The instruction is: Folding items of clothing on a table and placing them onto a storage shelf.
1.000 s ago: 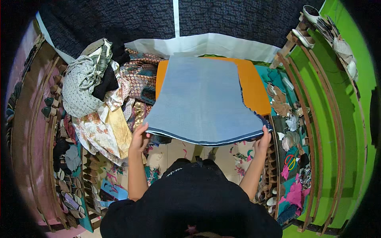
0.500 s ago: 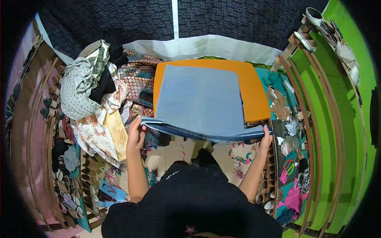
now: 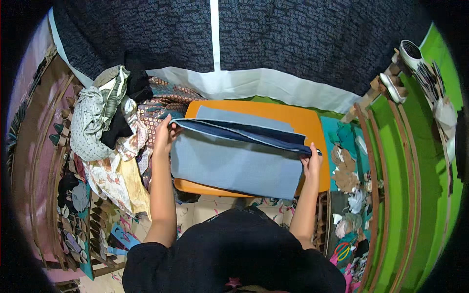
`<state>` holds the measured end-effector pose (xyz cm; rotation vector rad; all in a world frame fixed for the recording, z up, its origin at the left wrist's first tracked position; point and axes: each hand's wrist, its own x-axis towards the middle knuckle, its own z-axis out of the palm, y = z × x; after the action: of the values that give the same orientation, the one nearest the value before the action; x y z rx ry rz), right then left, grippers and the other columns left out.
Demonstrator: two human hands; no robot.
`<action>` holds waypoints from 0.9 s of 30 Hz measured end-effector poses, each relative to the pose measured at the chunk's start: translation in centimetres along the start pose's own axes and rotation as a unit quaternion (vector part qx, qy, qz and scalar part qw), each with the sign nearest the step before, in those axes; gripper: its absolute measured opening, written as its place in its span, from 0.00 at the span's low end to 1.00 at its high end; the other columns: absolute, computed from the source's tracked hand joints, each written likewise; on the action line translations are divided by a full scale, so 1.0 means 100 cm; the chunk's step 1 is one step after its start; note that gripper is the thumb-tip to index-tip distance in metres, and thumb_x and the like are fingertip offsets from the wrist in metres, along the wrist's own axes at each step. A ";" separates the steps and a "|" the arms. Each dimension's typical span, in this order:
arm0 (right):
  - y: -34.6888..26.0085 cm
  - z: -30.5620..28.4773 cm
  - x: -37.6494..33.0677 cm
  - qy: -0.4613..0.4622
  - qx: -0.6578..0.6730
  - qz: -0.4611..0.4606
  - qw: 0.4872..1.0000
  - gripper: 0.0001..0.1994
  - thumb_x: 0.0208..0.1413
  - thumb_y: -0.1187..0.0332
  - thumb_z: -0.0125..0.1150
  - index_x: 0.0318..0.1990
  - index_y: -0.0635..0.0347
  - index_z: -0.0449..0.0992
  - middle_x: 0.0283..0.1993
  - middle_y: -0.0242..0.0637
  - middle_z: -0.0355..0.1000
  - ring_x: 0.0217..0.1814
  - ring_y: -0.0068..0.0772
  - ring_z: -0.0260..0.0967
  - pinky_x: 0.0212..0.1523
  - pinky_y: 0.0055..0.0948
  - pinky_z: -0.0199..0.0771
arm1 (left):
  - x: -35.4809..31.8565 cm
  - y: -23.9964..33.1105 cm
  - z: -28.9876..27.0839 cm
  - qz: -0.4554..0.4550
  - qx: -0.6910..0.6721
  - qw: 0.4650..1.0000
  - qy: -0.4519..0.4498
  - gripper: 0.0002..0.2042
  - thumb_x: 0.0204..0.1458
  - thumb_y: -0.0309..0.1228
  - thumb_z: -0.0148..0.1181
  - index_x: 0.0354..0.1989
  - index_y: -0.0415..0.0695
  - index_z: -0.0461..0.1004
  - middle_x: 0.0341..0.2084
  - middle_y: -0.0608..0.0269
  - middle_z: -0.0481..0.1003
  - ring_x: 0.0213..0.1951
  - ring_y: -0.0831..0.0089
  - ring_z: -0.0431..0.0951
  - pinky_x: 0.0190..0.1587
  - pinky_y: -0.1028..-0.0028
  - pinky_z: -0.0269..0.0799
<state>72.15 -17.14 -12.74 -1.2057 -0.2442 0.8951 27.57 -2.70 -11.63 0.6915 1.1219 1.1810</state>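
Note:
A layered length of denim fabric (image 3: 237, 163), dark blue on one face and pale grey-blue on the other, stretches between my hands over an orange table (image 3: 315, 122). My left hand (image 3: 165, 136) grips the left end of its upper edge, fingers closed around the cloth. At the other end my right hand (image 3: 311, 161) pinches the right corner. The layers part slightly along the top, and the pale face hangs down toward the table's near edge. Behind it, another part of the pale denim (image 3: 244, 116) lies on the tabletop; whether it is the same piece I cannot tell.
A heap of mixed cloth and garments (image 3: 95, 122) rises left of the table. On the right, fabric scraps (image 3: 345, 171) and scissors with coloured handles (image 3: 343, 251) lie on a narrow surface. Wooden racks line both sides, with shoes (image 3: 392, 88) at upper right. Dark curtains (image 3: 293, 44) hang behind.
Both hands have moved away from me, carrying the denim's held edge up and over the table. Its pale face now hangs on my side of that edge. The view has tilted upward.

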 end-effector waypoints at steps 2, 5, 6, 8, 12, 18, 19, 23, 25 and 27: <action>0.002 0.018 0.038 -0.024 -0.048 0.020 0.998 0.18 0.49 0.59 0.54 0.42 0.62 0.63 0.36 0.40 0.66 0.32 0.33 0.68 0.30 0.31 0.69 | 0.035 -0.003 0.016 0.020 -0.068 0.997 -0.041 0.13 0.50 0.43 0.48 0.20 0.49 0.65 0.14 0.73 0.67 0.20 0.76 0.72 0.18 0.80 0.56; 0.034 0.031 0.101 -0.033 -0.098 0.034 0.994 0.20 0.50 0.55 0.51 0.43 0.60 0.61 0.38 0.38 0.66 0.36 0.32 0.67 0.32 0.29 0.67 | 0.077 -0.026 0.050 0.049 -0.014 0.999 -0.017 0.14 0.50 0.43 0.46 0.37 0.46 0.68 0.29 0.66 0.73 0.31 0.77 0.72 0.28 0.81 0.60; 0.048 0.036 0.114 -0.052 -0.088 0.068 0.992 0.19 0.50 0.54 0.50 0.42 0.57 0.62 0.35 0.35 0.66 0.37 0.31 0.66 0.31 0.26 0.66 | 0.095 -0.044 0.037 0.015 0.068 0.998 -0.008 0.16 0.49 0.41 0.47 0.41 0.43 0.68 0.33 0.61 0.73 0.37 0.73 0.71 0.37 0.78 0.62; 0.083 0.028 0.132 -0.033 -0.143 0.069 0.987 0.19 0.50 0.55 0.50 0.44 0.58 0.62 0.38 0.36 0.66 0.41 0.32 0.65 0.34 0.25 0.64 | 0.103 -0.082 0.040 0.114 0.288 0.951 -0.001 0.19 0.48 0.40 0.49 0.45 0.40 0.66 0.38 0.55 0.71 0.43 0.68 0.70 0.44 0.74 0.63; 0.131 0.011 0.105 -0.101 -0.388 -0.128 0.907 0.23 0.46 0.59 0.53 0.47 0.64 0.62 0.51 0.43 0.59 0.50 0.39 0.58 0.49 0.38 0.57 | 0.063 -0.127 0.048 0.120 0.456 0.882 -0.007 0.22 0.47 0.42 0.48 0.49 0.45 0.63 0.48 0.48 0.63 0.53 0.56 0.60 0.54 0.66 0.54; 0.144 -0.008 0.048 -0.139 -0.680 -0.295 0.657 0.27 0.45 0.59 0.52 0.53 0.61 0.57 0.60 0.48 0.46 0.63 0.48 0.38 0.59 0.47 0.37 | 0.024 -0.164 0.032 0.095 0.742 0.663 0.026 0.28 0.46 0.49 0.44 0.58 0.60 0.51 0.61 0.61 0.41 0.62 0.57 0.35 0.58 0.51 0.30; 0.144 -0.009 0.049 -0.147 -0.685 -0.284 0.655 0.29 0.45 0.58 0.51 0.55 0.60 0.55 0.61 0.48 0.45 0.64 0.50 0.37 0.59 0.49 0.36 | 0.024 -0.167 0.031 0.110 0.745 0.657 0.037 0.28 0.46 0.49 0.44 0.58 0.61 0.50 0.61 0.63 0.40 0.62 0.58 0.35 0.59 0.52 0.29; 0.144 -0.010 0.050 -0.149 -0.680 -0.288 0.657 0.29 0.44 0.58 0.52 0.54 0.60 0.56 0.61 0.47 0.44 0.64 0.49 0.37 0.59 0.49 0.36 | 0.022 -0.168 0.036 0.144 0.752 0.640 0.063 0.28 0.45 0.49 0.45 0.57 0.60 0.52 0.61 0.64 0.41 0.62 0.58 0.36 0.59 0.55 0.30; 0.148 -0.008 0.050 -0.132 -0.671 -0.302 0.664 0.28 0.44 0.58 0.52 0.53 0.60 0.58 0.61 0.45 0.45 0.64 0.49 0.37 0.59 0.50 0.36 | 0.024 -0.166 0.029 0.159 0.739 0.650 0.071 0.27 0.45 0.47 0.46 0.56 0.59 0.55 0.61 0.63 0.42 0.62 0.58 0.36 0.60 0.56 0.30; 0.149 -0.010 0.053 -0.137 -0.662 -0.304 0.671 0.27 0.43 0.58 0.53 0.52 0.60 0.59 0.61 0.45 0.46 0.64 0.48 0.37 0.59 0.49 0.35 | 0.030 -0.164 0.018 0.176 0.661 0.728 0.042 0.26 0.40 0.41 0.54 0.52 0.53 0.61 0.59 0.58 0.47 0.61 0.57 0.42 0.59 0.57 0.37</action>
<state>69.22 -12.95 -27.76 -2.0793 -1.6704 0.1465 35.08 -4.28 -26.50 2.0214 1.9311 0.5076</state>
